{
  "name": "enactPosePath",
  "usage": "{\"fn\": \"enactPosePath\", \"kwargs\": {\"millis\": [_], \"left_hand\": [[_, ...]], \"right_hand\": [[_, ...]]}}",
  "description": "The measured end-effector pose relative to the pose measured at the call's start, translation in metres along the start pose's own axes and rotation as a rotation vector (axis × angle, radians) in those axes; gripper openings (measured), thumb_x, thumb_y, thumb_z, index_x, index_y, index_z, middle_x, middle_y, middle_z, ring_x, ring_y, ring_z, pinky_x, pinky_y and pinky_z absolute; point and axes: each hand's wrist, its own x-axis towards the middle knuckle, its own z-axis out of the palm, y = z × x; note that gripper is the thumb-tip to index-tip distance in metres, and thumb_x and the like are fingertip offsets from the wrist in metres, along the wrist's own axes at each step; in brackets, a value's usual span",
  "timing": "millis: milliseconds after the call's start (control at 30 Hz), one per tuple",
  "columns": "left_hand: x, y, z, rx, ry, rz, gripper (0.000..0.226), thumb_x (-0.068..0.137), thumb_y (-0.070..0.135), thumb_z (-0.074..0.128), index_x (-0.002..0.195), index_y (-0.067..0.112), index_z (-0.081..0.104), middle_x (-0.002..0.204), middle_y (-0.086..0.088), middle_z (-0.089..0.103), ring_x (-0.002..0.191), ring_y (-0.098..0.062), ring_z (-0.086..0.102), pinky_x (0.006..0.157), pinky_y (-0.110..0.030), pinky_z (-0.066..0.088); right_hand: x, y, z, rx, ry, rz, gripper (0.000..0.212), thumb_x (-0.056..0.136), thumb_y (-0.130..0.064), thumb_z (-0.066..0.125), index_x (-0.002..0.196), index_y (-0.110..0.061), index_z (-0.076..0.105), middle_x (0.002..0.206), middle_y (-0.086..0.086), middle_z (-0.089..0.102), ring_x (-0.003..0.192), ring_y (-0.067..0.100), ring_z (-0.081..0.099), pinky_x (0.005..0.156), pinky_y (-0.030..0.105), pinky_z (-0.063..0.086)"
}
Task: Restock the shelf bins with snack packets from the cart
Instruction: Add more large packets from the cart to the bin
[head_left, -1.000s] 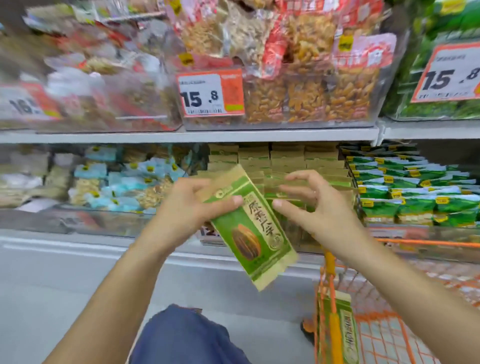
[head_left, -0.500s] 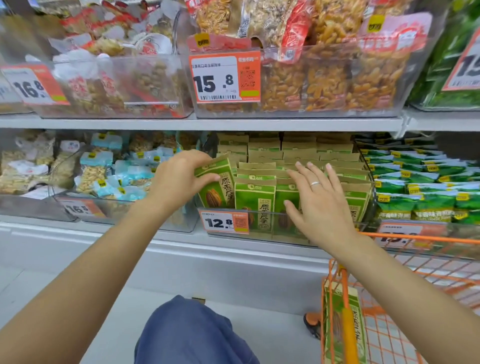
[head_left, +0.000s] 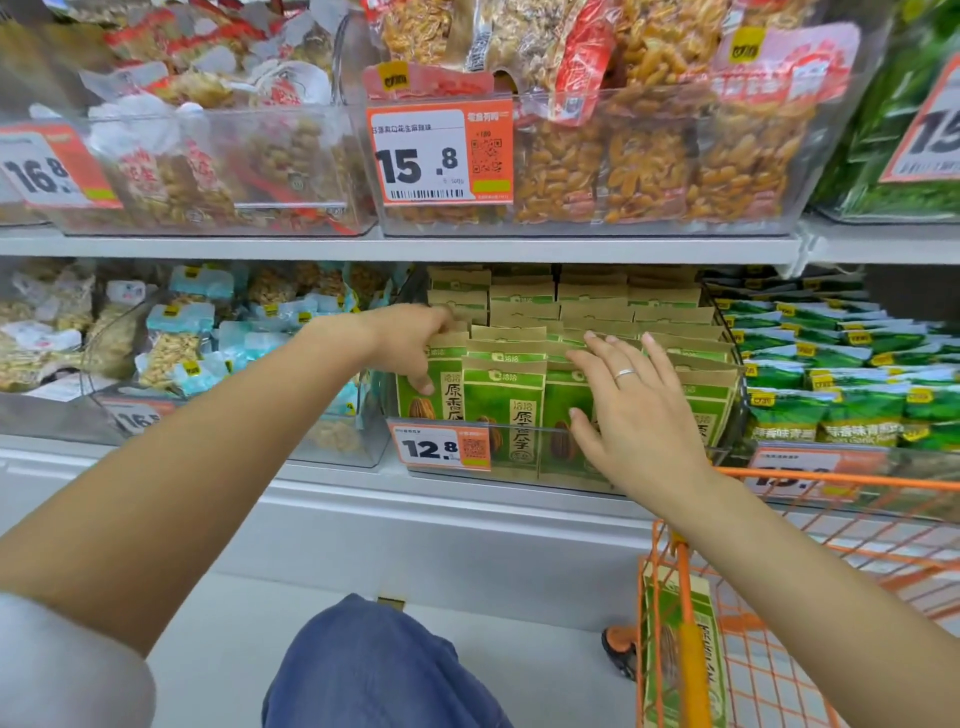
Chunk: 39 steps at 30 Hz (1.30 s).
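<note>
The left hand (head_left: 410, 345) now pinches the green packet (head_left: 431, 387) upright at the left end of the clear bin (head_left: 519, 470), no longer in front of it. The right hand (head_left: 631, 410), fingers spread, has moved to press the front-row packets. More packets (head_left: 680, 654) stand in the orange cart (head_left: 779, 597), right of the bin.

Both bare arms extend forward from the lower corners of the view, converging toward the centre. The left forearm rises diagonally from lower left; a light sleeve covers the upper arm. The left hand (head_left: 410, 340) is palm-down with its fingers curled over the top edge of a green packet (head_left: 434, 387), thumb pressed on the packet's front. The right hand (head_left: 631, 410) is flat, back toward the camera, fingers straight and spread, a ring on one finger.
</note>
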Motion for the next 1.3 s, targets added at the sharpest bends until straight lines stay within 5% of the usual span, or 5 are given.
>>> {"fn": "enactPosePath", "kwargs": {"millis": [600, 900, 1067, 1167, 1300], "left_hand": [[-0.025, -0.008, 0.040, 0.413, 0.414, 0.135, 0.106, 0.072, 0.044, 0.079, 0.150, 0.016, 0.014, 0.124, -0.010, 0.048, 0.109, -0.028, 0.050, 0.092, -0.037, 0.042], [-0.013, 0.002, 0.008, 0.287, 0.183, -0.035, 0.114, 0.067, 0.067, 0.071, 0.153, 0.020, 0.013, 0.153, -0.014, 0.029, 0.139, -0.034, 0.030, 0.116, -0.048, 0.017], [-0.058, 0.015, 0.008, 0.233, 0.564, -0.029, 0.074, 0.080, 0.042, 0.074, 0.138, 0.005, 0.047, 0.130, -0.022, 0.055, 0.120, -0.041, 0.048, 0.103, -0.050, 0.038], [-0.083, 0.069, 0.039, -0.085, 0.876, 0.177, 0.031, 0.093, 0.028, 0.058, 0.116, 0.009, 0.063, 0.110, -0.014, 0.066, 0.103, -0.035, 0.056, 0.089, -0.044, 0.042], [-0.072, 0.164, 0.101, -0.370, 0.490, 0.444, 0.053, 0.091, 0.056, 0.038, 0.128, 0.024, 0.057, 0.129, 0.004, 0.058, 0.122, -0.016, 0.050, 0.100, -0.039, 0.044]], "right_hand": [[-0.003, 0.002, 0.006, 0.001, 0.013, -0.008, 0.054, 0.076, -0.022, 0.070, 0.126, -0.008, 0.057, 0.133, 0.014, 0.056, 0.123, 0.032, 0.052, 0.113, 0.042, 0.017], [-0.008, 0.013, -0.021, 0.191, -0.080, -0.046, 0.052, 0.091, -0.028, 0.057, 0.140, -0.016, 0.044, 0.150, 0.008, 0.038, 0.142, 0.025, 0.029, 0.118, 0.033, 0.004], [-0.069, 0.071, -0.068, 0.340, 0.045, -0.094, 0.033, 0.093, -0.033, 0.047, 0.111, -0.014, 0.066, 0.105, -0.001, 0.069, 0.099, 0.016, 0.062, 0.085, 0.033, 0.049], [-0.112, 0.111, -0.069, 0.285, -0.136, -0.082, 0.031, 0.094, -0.035, 0.044, 0.092, -0.018, 0.071, 0.072, -0.008, 0.069, 0.062, 0.010, 0.065, 0.052, 0.029, 0.051], [-0.148, 0.139, -0.028, -0.016, -0.897, 0.040, 0.031, 0.097, -0.042, 0.042, 0.118, -0.029, 0.060, 0.103, -0.008, 0.070, 0.093, 0.015, 0.065, 0.073, 0.030, 0.051]]}}
